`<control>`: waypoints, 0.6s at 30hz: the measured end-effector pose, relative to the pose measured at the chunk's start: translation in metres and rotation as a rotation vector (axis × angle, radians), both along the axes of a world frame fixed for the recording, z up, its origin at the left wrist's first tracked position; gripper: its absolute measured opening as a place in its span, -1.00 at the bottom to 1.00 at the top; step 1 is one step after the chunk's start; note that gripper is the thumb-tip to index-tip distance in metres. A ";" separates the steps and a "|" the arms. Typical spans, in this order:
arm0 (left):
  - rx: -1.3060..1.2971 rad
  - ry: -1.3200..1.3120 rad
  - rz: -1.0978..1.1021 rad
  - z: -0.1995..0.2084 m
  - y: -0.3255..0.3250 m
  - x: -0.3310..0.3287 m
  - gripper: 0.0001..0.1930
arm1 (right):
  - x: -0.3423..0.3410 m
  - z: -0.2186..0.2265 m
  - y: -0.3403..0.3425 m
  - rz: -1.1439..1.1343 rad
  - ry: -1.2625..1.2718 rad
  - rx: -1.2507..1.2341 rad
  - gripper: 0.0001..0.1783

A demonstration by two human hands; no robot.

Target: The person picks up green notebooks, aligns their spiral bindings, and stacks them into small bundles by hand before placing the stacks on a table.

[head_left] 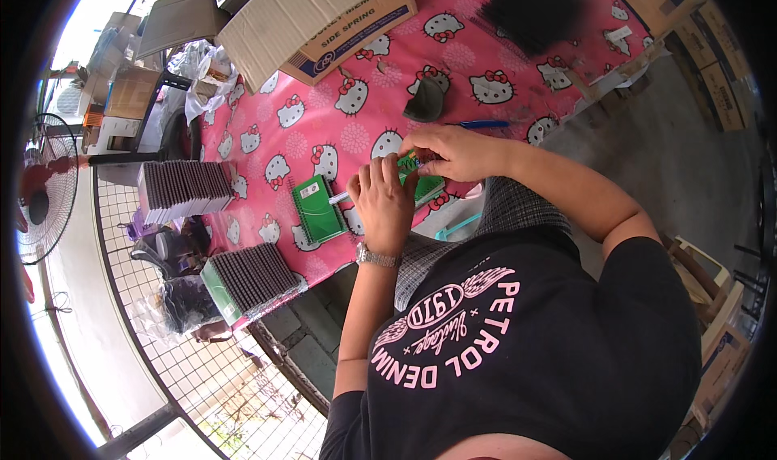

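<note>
Both my hands work close together at the near edge of the table. My left hand (382, 201) is closed with bent fingers at a small green spiral notebook (407, 162). My right hand (453, 152) curls over the same notebook from the right, thumb and fingers bent around it. My fingers cover much of it. Part of a green cover (429, 189) shows below my right hand. To the left lies another green spiral notebook (320, 210), flat on the table, with a white strip (338, 198) reaching from it toward my left hand.
Two stacks of spiral notebooks (184, 189) (249, 278) stand along the table's left side. A dark curved piece (425, 100) and a blue pen (484, 124) lie beyond my hands. A cardboard box (340, 43) and a black pile (536, 13) sit farther back on the pink tablecloth (356, 136).
</note>
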State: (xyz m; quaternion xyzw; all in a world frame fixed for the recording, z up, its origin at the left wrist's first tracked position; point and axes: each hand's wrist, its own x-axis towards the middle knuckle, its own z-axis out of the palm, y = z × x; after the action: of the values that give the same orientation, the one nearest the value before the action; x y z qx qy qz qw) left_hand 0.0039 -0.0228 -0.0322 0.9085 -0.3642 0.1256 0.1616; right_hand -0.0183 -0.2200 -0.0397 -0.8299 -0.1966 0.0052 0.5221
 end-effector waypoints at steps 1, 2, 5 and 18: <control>-0.019 -0.008 -0.008 0.001 0.001 -0.002 -0.72 | -0.001 0.003 0.001 -0.015 0.057 -0.027 -0.64; -0.023 0.016 -0.040 0.001 0.004 -0.001 -0.71 | -0.004 0.006 0.002 -0.031 0.115 -0.055 -0.63; -0.010 0.073 -0.103 0.000 0.015 0.000 -0.69 | -0.021 0.025 0.008 -0.089 0.078 -0.132 -0.62; -0.039 0.109 -0.116 -0.010 0.017 0.001 -0.77 | 0.056 -0.038 -0.028 -0.192 0.100 -0.083 -0.53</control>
State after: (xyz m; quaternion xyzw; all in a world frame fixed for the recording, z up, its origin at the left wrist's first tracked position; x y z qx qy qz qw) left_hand 0.0050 -0.0055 -0.0424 0.8881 -0.4044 0.0737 0.2058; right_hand 0.0381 -0.2478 -0.0781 -0.8645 -0.0896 0.0049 0.4946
